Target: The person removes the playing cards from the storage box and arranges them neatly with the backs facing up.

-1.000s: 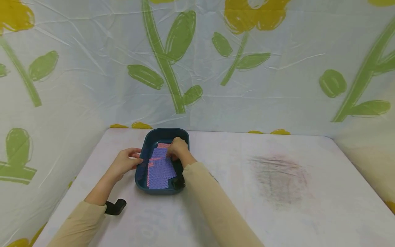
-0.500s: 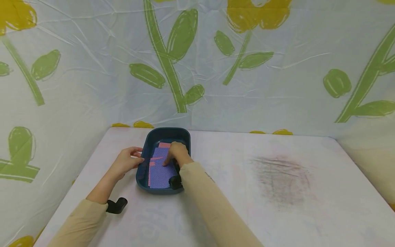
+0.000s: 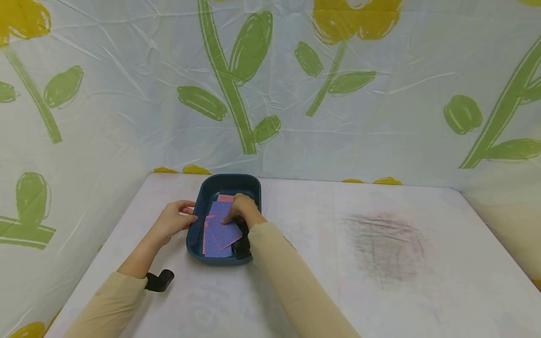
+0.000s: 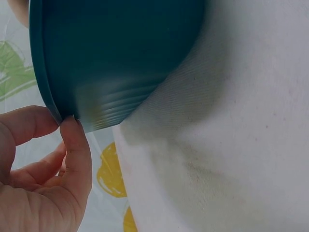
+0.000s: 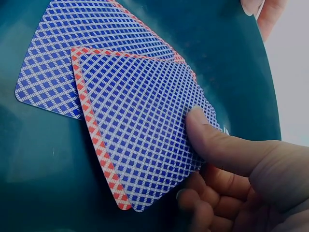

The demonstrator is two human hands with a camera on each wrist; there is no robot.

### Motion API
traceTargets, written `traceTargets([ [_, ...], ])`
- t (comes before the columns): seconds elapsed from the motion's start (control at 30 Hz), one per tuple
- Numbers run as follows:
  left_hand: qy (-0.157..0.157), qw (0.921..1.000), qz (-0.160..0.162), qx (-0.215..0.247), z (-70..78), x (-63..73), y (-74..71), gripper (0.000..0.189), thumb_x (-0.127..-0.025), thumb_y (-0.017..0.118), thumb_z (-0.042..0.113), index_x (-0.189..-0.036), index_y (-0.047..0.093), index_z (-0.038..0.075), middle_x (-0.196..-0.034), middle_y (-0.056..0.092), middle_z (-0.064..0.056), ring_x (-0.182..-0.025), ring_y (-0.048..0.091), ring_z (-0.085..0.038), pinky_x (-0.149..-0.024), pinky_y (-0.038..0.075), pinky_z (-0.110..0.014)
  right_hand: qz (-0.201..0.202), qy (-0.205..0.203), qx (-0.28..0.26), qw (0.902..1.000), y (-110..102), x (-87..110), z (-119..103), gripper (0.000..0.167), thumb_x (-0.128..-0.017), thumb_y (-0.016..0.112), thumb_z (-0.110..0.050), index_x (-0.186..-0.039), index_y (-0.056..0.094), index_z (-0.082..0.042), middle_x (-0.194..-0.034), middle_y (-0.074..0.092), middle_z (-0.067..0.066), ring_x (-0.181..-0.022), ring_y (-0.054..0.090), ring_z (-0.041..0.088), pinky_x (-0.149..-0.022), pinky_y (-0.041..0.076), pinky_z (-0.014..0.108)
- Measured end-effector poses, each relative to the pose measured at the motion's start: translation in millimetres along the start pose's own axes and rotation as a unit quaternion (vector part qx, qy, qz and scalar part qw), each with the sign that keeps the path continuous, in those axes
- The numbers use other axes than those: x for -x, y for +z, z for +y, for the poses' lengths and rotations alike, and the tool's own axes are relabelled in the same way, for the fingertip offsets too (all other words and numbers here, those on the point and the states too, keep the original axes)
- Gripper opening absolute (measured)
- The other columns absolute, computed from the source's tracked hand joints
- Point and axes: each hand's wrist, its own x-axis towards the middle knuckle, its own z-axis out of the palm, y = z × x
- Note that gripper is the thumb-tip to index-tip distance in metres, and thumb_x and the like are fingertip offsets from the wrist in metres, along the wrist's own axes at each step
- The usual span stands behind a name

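Note:
A dark teal plastic bin (image 3: 221, 184) stands on the white table with large patterned playing cards (image 5: 101, 29) lying face down inside. My left hand (image 3: 171, 223) is at its left side; in the left wrist view, thumb and index finger pinch the rim of the bin (image 4: 125, 43). Reaching inside, my right hand (image 3: 246, 211) holds a blue-backed card (image 5: 140, 121) with a red-backed card (image 5: 99, 145) showing under its edge. The right thumb presses on top and the other fingers curl below. These held cards lie askew over the rest. Their faces are hidden.
The white tabletop (image 3: 313, 258) stretches to the right, with a dark smudged patch (image 3: 384, 244) on it. Behind it hangs a flower-printed sheet (image 3: 274, 70). Black wrist cameras sit at both wrists, the left one (image 3: 159, 280) above the table.
My right hand has moved slightly left within the bin and taken hold of cards, which now lie turned at an angle over the others. The left hand stays at the rim.

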Motion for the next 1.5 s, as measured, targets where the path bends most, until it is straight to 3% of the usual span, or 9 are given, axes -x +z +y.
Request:
traceTargets([
  [0.23,-0.001,1.0000,-0.003,0.003,1.5,0.8,1.1,0.045,-0.087,0.059,0.000,-0.128,0.045,-0.010,-0.100,0.052,-0.019,-0.075,0.055,-0.017,-0.068,0.052,-0.026,-0.029,0.001,-0.042,0.9987,3,-20.3,3,0.043,-0.065,0.086,-0.024,-0.092,0.063,0.002,-0.079,0.060,0.010,-0.062,0.059,0.021,-0.055,0.050,0.029],
  [0.4,-0.008,1.0000,-0.002,0.000,3.0,1.6,1.4,0.045,-0.087,0.058,0.001,-0.129,0.045,-0.009,-0.101,0.051,-0.019,-0.076,0.055,-0.018,-0.069,0.052,-0.026,0.000,-0.009,-0.036,0.9993,-3,-5.7,-2,0.030,-0.074,0.079,-0.021,-0.090,0.066,0.001,-0.080,0.062,0.009,-0.061,0.061,0.019,-0.056,0.051,0.027],
  [0.53,-0.013,0.9999,0.000,-0.003,3.6,1.5,1.3,0.045,-0.088,0.057,0.002,-0.129,0.045,-0.008,-0.102,0.051,-0.019,-0.078,0.055,-0.019,-0.070,0.052,-0.027,0.027,-0.024,-0.044,0.9984,-7,3.0,-6,0.021,-0.077,0.077,-0.018,-0.086,0.068,-0.001,-0.075,0.061,0.008,-0.051,0.059,0.016,-0.047,0.049,0.024],
  [0.7,-0.019,0.9998,0.006,-0.006,3.1,0.1,2.2,0.044,-0.088,0.057,0.002,-0.130,0.045,-0.007,-0.104,0.051,-0.020,-0.079,0.055,-0.021,-0.071,0.052,-0.028,0.008,-0.026,-0.076,0.9967,-11,3.8,-8,0.012,-0.082,0.069,-0.006,-0.090,0.065,0.001,-0.072,0.058,0.010,-0.046,0.054,0.017,-0.044,0.048,0.026],
  [0.9,-0.020,0.9998,0.005,-0.004,1.8,0.9,2.5,0.044,-0.089,0.056,0.003,-0.130,0.045,-0.007,-0.105,0.051,-0.021,-0.081,0.054,-0.022,-0.073,0.052,-0.029,-0.029,-0.034,-0.105,0.9934,-15,8.2,-10,0.031,-0.088,0.055,0.002,-0.118,0.058,0.005,-0.082,0.059,0.014,-0.054,0.055,0.021,-0.048,0.051,0.030],
  [1.03,-0.020,0.9998,0.004,-0.003,1.7,1.1,2.1,0.044,-0.089,0.056,0.003,-0.130,0.045,-0.006,-0.106,0.051,-0.021,-0.082,0.054,-0.023,-0.073,0.052,-0.030,-0.050,-0.045,-0.130,0.9892,-18,12.2,-9,0.037,-0.089,0.051,0.004,-0.126,0.054,0.005,-0.095,0.060,0.017,-0.066,0.061,0.025,-0.055,0.053,0.033],
  [1.13,-0.022,0.9997,0.004,-0.005,1.7,1.0,2.1,0.044,-0.089,0.056,0.004,-0.130,0.045,-0.006,-0.107,0.051,-0.021,-0.083,0.054,-0.023,-0.074,0.052,-0.030,-0.060,-0.052,-0.145,0.9862,-21,13.9,-9,0.038,-0.089,0.051,0.004,-0.128,0.052,0.005,-0.098,0.060,0.017,-0.070,0.063,0.026,-0.059,0.054,0.034],
  [1.3,-0.022,0.9997,0.003,-0.005,1.2,0.7,1.9,0.044,-0.089,0.057,0.005,-0.131,0.044,-0.006,-0.106,0.051,-0.021,-0.084,0.053,-0.023,-0.074,0.052,-0.031,-0.077,-0.069,-0.164,0.9810,-28,15.7,-5,0.038,-0.087,0.053,0.004,-0.126,0.053,0.005,-0.090,0.060,0.015,-0.065,0.060,0.023,-0.060,0.054,0.034],
  [1.5,-0.009,0.9999,0.000,0.004,-0.9,-0.2,1.0,0.044,-0.089,0.057,0.003,-0.130,0.045,-0.008,-0.103,0.051,-0.020,-0.081,0.054,-0.022,-0.071,0.052,-0.028,-0.111,-0.100,-0.202,0.9679,-43,17.9,3,0.038,-0.083,0.056,0.006,-0.121,0.056,0.006,-0.082,0.060,0.013,-0.063,0.059,0.021,-0.061,0.054,0.035],
])
